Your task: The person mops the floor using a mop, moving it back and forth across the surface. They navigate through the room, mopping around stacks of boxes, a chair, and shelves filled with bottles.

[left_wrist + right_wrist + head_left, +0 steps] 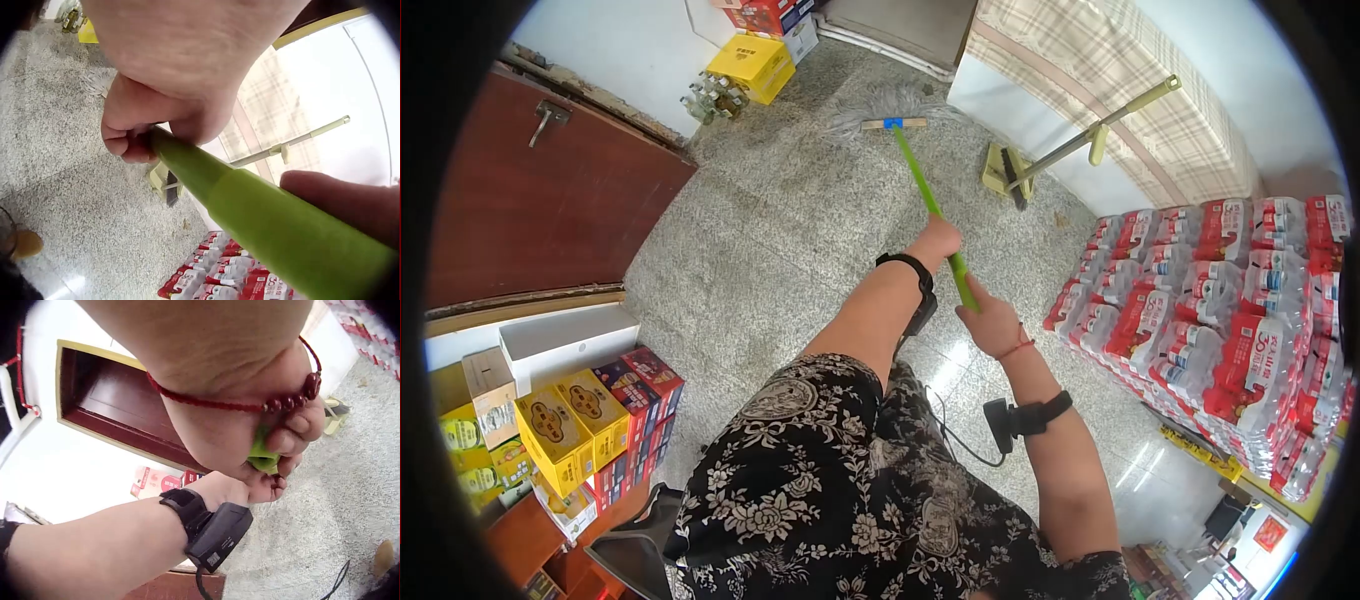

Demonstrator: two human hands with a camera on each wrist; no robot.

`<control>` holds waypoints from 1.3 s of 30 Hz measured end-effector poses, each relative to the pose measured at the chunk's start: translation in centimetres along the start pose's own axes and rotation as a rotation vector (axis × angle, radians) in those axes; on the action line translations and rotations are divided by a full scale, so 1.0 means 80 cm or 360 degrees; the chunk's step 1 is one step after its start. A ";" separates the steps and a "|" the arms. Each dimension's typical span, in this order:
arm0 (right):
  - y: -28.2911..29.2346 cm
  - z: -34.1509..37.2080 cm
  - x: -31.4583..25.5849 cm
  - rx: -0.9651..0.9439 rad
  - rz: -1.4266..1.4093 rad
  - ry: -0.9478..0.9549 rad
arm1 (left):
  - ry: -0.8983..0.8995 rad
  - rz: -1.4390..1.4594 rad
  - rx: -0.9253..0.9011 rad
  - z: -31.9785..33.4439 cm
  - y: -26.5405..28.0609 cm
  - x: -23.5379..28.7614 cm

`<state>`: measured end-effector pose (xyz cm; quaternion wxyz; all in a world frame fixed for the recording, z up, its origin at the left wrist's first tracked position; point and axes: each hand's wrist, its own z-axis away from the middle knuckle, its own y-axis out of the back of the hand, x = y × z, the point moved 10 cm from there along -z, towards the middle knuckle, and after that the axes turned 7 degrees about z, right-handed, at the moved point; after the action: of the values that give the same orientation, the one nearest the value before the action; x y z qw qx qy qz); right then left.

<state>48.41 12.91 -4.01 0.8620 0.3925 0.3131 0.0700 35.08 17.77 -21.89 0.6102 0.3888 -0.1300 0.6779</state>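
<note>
A string mop (890,108) with grey strands and a blue socket lies spread on the floor ahead of me. From its head the green handle (917,175) slants back toward my body. My left hand (937,238) grips the handle partway along, with its fingers curled round it in the left wrist view. Nearer to me, my right hand (992,325) holds the handle's top end. The right wrist view shows the green end (265,459) poking out of that fist, below a red beaded bracelet (275,405).
Right of the mop, a dustpan (1003,168) and a long-handled brush (1080,137) lean by a cloth-covered block. Shrink-wrapped bottle packs (1200,290) are stacked at right. Glass bottles (712,97) and a yellow box (752,66) stand at the far wall. Cartons (580,420) fill the left, near a brown door (550,200).
</note>
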 end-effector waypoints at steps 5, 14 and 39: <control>-0.021 0.059 0.033 -0.0058 0.0029 0.0019 | -0.0123 -0.0241 -0.0328 0.042 -0.054 -0.008; -0.089 0.317 0.096 -0.0132 0.0058 -0.0014 | -0.0012 -0.0392 -0.0709 0.269 -0.197 -0.124; -0.131 0.419 0.115 -0.0049 -0.0027 -0.0109 | 0.0038 -0.0439 -0.1011 0.366 -0.240 -0.173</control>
<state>74.35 -12.12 0.60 0.8787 0.3788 0.2855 0.0541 63.07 -7.04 -17.67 0.7882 0.1853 -0.2738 0.5191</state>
